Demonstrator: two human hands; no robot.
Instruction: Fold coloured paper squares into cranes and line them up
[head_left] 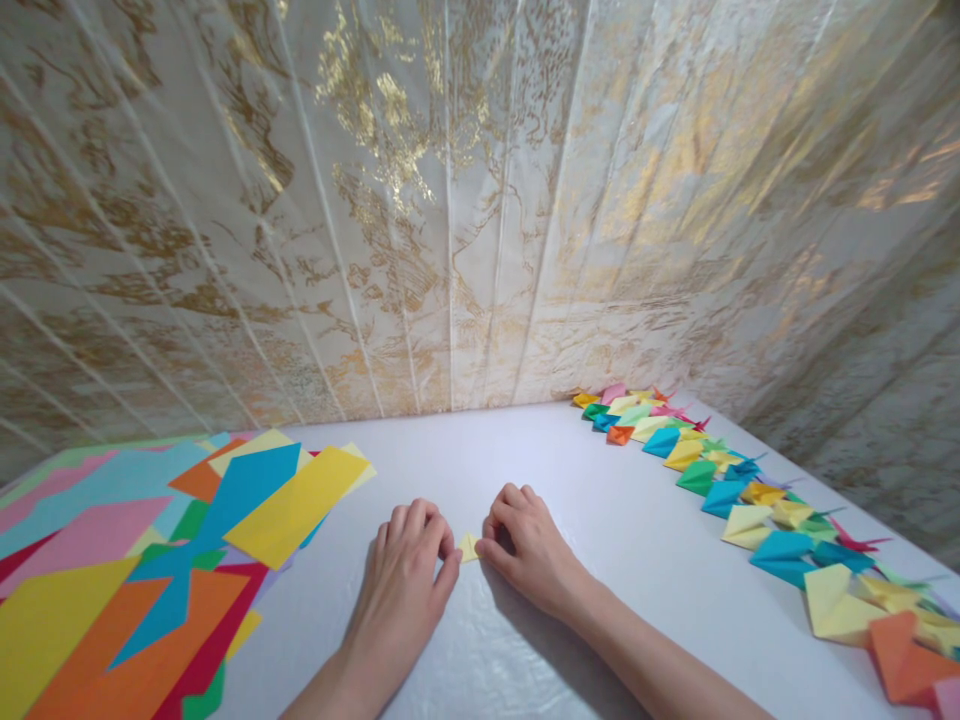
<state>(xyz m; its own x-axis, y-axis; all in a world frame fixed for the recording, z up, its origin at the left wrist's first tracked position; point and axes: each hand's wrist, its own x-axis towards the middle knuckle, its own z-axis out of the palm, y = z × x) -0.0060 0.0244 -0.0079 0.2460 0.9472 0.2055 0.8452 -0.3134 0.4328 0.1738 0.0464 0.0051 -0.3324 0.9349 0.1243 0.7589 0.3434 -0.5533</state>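
Observation:
A small pale yellow piece of folded paper point(469, 547) lies on the white table between my hands. My left hand point(411, 560) is closed at its left edge, thumb and fingertips brought together. From the other side my right hand point(529, 545) pinches the right edge, its fingers curled over. Only the middle of the folded paper shows; my fingertips cover its sides.
Loose coloured paper sheets point(82, 620) overlap across the left of the white table point(420, 450). Rows of folded paper cranes point(724, 497) line the right edge. A wall covering with gold patterns point(450, 200) rises behind the table.

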